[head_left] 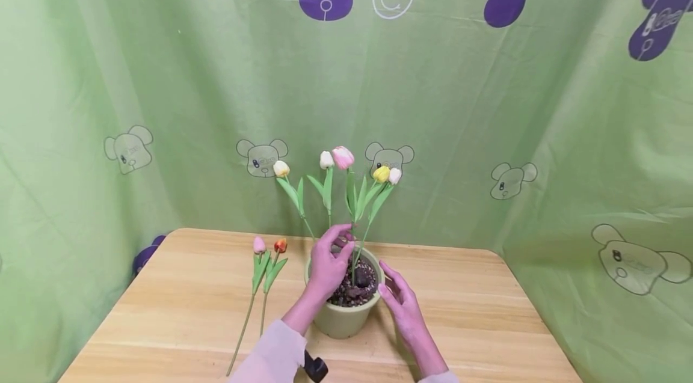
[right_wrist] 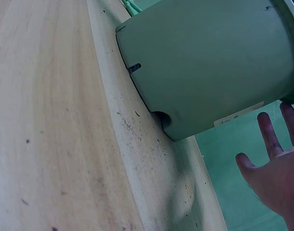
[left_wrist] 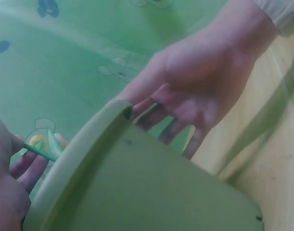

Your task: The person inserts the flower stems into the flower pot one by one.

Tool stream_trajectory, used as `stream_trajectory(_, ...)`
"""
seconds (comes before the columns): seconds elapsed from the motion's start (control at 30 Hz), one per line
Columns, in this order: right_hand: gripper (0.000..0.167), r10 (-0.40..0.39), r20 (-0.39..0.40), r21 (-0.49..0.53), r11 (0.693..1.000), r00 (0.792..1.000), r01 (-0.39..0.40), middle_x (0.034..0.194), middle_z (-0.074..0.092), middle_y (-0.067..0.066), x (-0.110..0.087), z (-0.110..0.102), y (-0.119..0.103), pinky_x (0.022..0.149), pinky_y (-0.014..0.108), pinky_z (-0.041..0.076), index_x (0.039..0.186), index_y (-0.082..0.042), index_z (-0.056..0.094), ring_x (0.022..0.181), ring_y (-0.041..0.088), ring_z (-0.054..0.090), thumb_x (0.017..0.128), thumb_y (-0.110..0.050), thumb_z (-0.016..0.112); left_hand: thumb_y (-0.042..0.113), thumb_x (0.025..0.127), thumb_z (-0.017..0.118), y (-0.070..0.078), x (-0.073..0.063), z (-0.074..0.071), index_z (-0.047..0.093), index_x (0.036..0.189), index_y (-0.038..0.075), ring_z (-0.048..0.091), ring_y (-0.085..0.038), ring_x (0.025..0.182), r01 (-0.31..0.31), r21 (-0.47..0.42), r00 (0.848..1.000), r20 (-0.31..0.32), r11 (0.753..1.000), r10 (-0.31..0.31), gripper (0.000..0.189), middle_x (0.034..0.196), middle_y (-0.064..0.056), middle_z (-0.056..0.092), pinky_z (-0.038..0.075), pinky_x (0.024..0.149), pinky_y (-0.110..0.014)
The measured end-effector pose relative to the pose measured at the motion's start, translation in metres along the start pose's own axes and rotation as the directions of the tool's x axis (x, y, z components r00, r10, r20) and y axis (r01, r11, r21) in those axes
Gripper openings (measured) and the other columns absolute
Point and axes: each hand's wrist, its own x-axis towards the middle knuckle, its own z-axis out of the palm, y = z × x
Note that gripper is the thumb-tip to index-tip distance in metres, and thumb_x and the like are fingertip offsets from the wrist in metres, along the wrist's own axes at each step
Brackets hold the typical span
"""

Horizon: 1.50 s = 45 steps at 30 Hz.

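Note:
A pale green flowerpot (head_left: 340, 321) stands on the table with dark, pebbly soil (head_left: 338, 297) inside it. Several tulips rise from the pot, among them a pink one (head_left: 343, 157), a yellow one (head_left: 381, 174) and white ones. My left hand (head_left: 327, 263) reaches over the pot's left rim and pinches the pink tulip's green stem between thumb and fingers. In the left wrist view, the stem (left_wrist: 40, 152) crosses the fingers close to the rim. Along the pot's right side, my right hand (head_left: 403, 308) rests its thumb at the rim, its other fingers loosely spread.
Two loose tulips, one pink (head_left: 260, 245) and one red-orange (head_left: 280, 245), lie on the wooden table (head_left: 460, 311) left of the pot. Dark crumbs (right_wrist: 137, 114) dot the wood around the pot's base. A green printed cloth (head_left: 444, 100) hangs behind and at both sides.

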Motion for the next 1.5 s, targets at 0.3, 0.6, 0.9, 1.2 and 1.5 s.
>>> stream_trajectory(0.3,0.051,0.01,-0.003,0.005,1.0,1.0,-0.01,0.163,0.041,0.016,-0.0001,-0.0016,0.0016,0.107,0.014,0.045,0.156,-0.012,0.043,0.145,0.037,0.043,0.107,-0.013,0.055,-0.001,0.094,0.068,-0.0022,0.0039,-0.0054,0.068,0.13,0.01,0.066,-0.016,0.088,-0.005,0.064,0.999,0.046,0.998,0.002,0.038,0.107,-0.009,0.072,0.061,0.074,-0.022)
stream_trajectory(0.6,0.051,-0.001,-0.001,-0.006,1.0,1.0,0.001,0.163,0.041,0.016,0.0008,-0.001,0.002,0.107,0.015,0.045,0.156,-0.012,0.043,0.143,0.032,0.047,0.107,-0.013,0.055,0.005,0.097,0.067,-0.0061,0.0045,-0.0045,0.065,0.135,0.012,0.068,-0.015,0.091,-0.017,0.183,0.991,0.134,0.983,-0.008,0.039,0.109,-0.002,0.072,0.061,0.075,-0.023)
stream_trajectory(0.9,0.052,0.004,0.008,-0.012,1.0,1.0,-0.004,0.162,0.041,0.016,0.0015,-0.0017,0.0016,0.107,0.013,0.043,0.157,-0.013,0.042,0.146,0.038,0.044,0.107,-0.015,0.055,0.006,0.096,0.068,-0.0067,0.005,-0.0033,0.068,0.132,0.019,0.07,-0.018,0.095,-0.051,0.245,0.986,0.165,0.968,0.01,0.038,0.107,-0.001,0.073,0.059,0.071,-0.022)
stream_trajectory(1.2,0.052,-0.013,0.008,-0.039,0.999,1.0,0.013,0.163,0.04,0.014,0.0012,-0.0018,0.0028,0.107,0.013,0.044,0.157,-0.012,0.041,0.143,0.038,0.046,0.107,-0.015,0.054,0.006,0.094,0.071,-0.0092,0.0039,0.0,0.071,0.123,0.015,0.066,-0.011,0.086,-0.107,0.34,0.974,0.224,0.934,0.03,0.03,0.102,0.002,0.074,0.057,0.078,-0.024)
stream_trajectory(1.5,0.051,-0.021,0.001,-0.035,0.999,1.0,0.021,0.162,0.042,0.015,0.002,-0.0013,0.0021,0.108,0.014,0.044,0.156,-0.011,0.043,0.143,0.031,0.048,0.107,-0.014,0.055,0.006,0.093,0.074,-0.0085,0.0045,0.0031,0.073,0.119,0.019,0.066,-0.01,0.086,-0.112,0.403,0.966,0.258,0.908,0.005,0.03,0.1,0.004,0.075,0.058,0.085,-0.031)
